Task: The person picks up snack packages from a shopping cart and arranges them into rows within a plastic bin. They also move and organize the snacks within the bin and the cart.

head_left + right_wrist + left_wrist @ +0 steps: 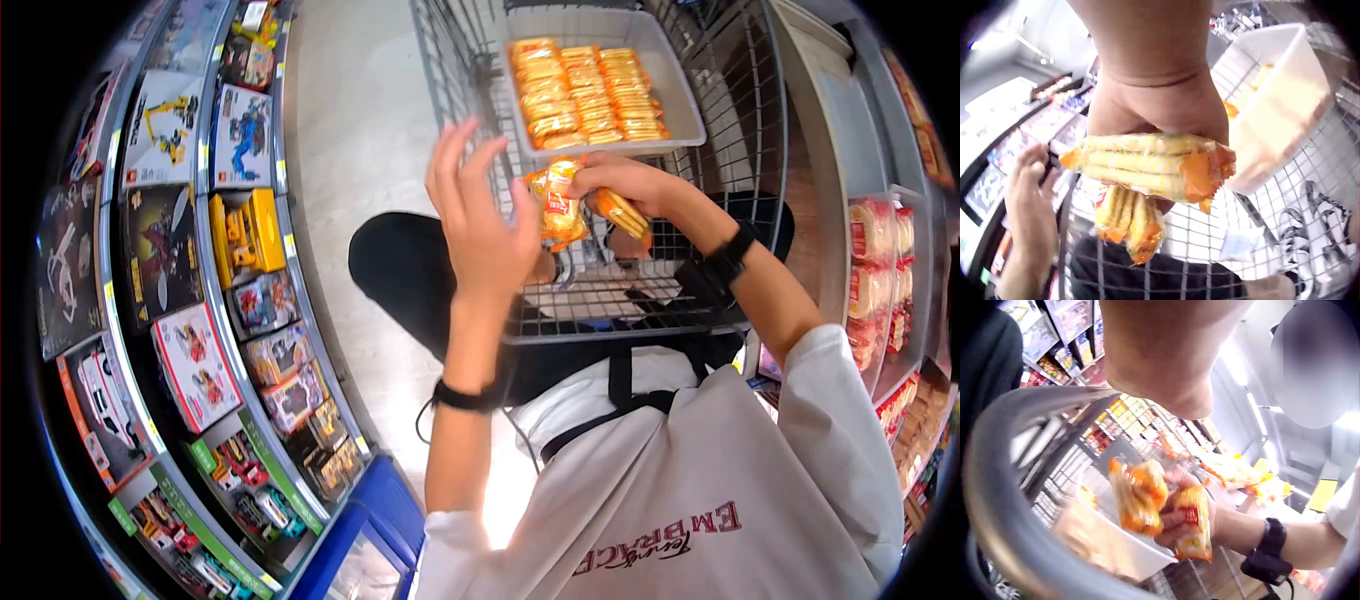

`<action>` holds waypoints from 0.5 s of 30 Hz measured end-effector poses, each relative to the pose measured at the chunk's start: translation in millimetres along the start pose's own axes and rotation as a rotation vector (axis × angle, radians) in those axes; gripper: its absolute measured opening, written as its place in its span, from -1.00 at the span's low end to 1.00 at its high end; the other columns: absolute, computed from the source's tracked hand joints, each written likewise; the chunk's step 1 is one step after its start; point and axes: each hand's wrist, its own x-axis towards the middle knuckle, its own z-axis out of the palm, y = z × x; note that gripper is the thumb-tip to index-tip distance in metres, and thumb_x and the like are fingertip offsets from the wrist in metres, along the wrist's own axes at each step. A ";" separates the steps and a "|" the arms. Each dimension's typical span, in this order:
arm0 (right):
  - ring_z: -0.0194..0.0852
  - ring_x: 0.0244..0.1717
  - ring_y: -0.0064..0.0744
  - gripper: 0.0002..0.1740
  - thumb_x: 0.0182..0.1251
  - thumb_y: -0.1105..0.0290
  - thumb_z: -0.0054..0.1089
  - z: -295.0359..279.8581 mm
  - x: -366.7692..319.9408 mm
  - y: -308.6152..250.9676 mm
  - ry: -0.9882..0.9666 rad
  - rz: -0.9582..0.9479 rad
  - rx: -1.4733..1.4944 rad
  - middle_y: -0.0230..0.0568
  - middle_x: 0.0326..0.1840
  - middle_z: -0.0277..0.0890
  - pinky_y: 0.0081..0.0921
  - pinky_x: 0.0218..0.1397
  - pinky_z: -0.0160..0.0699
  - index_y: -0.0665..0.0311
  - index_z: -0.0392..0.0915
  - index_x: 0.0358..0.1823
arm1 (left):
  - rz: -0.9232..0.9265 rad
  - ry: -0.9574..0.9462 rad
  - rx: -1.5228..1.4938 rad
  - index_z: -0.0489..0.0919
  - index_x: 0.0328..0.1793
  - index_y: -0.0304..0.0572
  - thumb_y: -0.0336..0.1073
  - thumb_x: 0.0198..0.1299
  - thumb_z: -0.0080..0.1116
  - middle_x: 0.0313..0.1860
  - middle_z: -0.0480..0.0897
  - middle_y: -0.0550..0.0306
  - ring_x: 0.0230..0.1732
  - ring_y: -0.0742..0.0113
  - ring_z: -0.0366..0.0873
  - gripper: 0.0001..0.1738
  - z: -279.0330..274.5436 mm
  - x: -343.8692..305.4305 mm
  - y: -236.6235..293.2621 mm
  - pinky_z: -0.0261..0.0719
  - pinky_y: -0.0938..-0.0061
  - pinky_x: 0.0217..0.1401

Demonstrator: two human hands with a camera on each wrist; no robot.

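My right hand (625, 185) grips several clear-and-orange packets of crackers (560, 205) over the shopping cart. Seen from the right wrist, one cracker packet (1141, 164) lies across the palm side, its stacked yellow crackers showing through the wrapper, and others hang below it. The left wrist view shows the same hand's fingers (1175, 532) between two bunches of packets. My left hand (480, 215) is raised beside them, fingers spread and holding nothing. Ahead of both hands, a translucent plastic bin (690, 120) in the cart contains rows of similar packets.
The wire shopping cart (640, 310) stands against my lap, its grey handle bar (988, 456) close to the left wrist. Shelves of boxed toys (160, 130) line the left side. On the right, a clear bin of red-and-white packets (868, 290) sits on a shelf.
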 end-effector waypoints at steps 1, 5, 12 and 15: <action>0.47 -0.52 -0.54 -0.68 0.17 0.25 0.29 -8.1 -21.8 -12.4 -0.067 -0.060 0.099 -0.27 -0.40 0.55 -0.58 -0.52 0.45 0.38 0.58 -0.19 | -0.103 -0.044 -0.149 0.43 0.21 -0.33 -0.50 0.07 0.16 0.41 0.31 -0.25 0.38 -0.17 0.33 -0.49 -1.3 -2.4 14.9 0.19 0.04 0.46; 0.39 -0.62 -0.63 -0.60 0.18 0.30 0.26 3.0 -77.2 -19.1 -0.014 -0.234 0.262 -0.32 -0.39 0.51 -0.64 -0.63 0.35 0.40 0.49 -0.02 | -0.496 -0.296 -0.652 0.22 0.45 -0.28 -0.40 0.25 0.17 0.44 0.27 -0.13 0.41 0.05 0.33 -0.35 15.9 -25.5 41.6 0.44 0.09 0.38; 0.49 -0.27 -0.79 -0.74 0.43 0.31 0.21 14.8 -96.2 -0.1 0.254 -0.493 -0.059 -0.38 -0.23 0.57 -0.78 -0.18 0.47 0.35 0.56 -0.02 | -0.934 -0.444 -1.254 0.19 0.47 -0.20 -0.40 0.26 0.19 0.16 0.53 -0.01 0.08 0.23 0.61 -0.33 21.3 -28.3 57.1 0.78 0.30 -0.14; 0.43 -0.43 -0.69 -0.60 0.51 0.03 0.07 19.7 -98.4 1.5 0.385 -0.291 0.110 -0.48 -0.46 0.48 -0.69 -0.36 0.45 0.28 0.52 -0.14 | -0.990 -0.396 -1.129 0.27 0.34 -0.17 -0.49 0.18 0.23 0.04 0.57 0.07 -0.13 0.35 0.65 -0.40 27.2 -28.4 61.8 0.73 0.47 -0.29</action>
